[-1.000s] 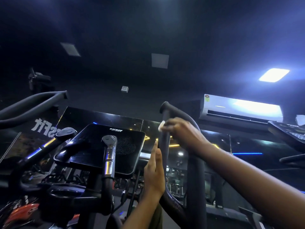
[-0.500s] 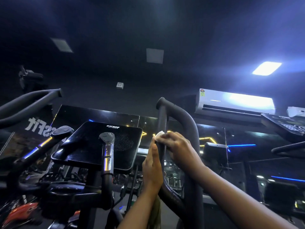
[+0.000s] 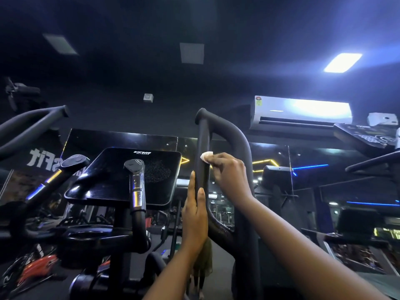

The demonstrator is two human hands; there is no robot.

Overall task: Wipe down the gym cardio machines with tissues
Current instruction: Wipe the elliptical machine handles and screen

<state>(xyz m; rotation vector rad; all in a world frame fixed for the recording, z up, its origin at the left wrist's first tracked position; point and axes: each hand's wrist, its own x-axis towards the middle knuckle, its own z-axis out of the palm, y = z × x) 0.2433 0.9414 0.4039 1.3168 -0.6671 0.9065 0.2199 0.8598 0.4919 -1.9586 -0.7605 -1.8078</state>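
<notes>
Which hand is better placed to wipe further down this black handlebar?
Right, probably. The right hand pinches the tissue against the handlebar, while the left hand rests flat against the bar lower down, holding no tissue.

Two hands (image 3: 194,215) (image 3: 229,174), one tissue (image 3: 206,156), one air conditioner (image 3: 300,113), one lit ceiling light (image 3: 342,62)

Left forearm rises from 6 o'clock; the left hand (image 3: 194,215) stands upright, fingers straight toward 12 o'clock, laid along the handle bar (image 3: 202,135). Right forearm enters from 4 o'clock, reaching toward 10; the right hand (image 3: 229,172), fingers curled, pinches a tissue (image 3: 206,157) against that bar.
</notes>
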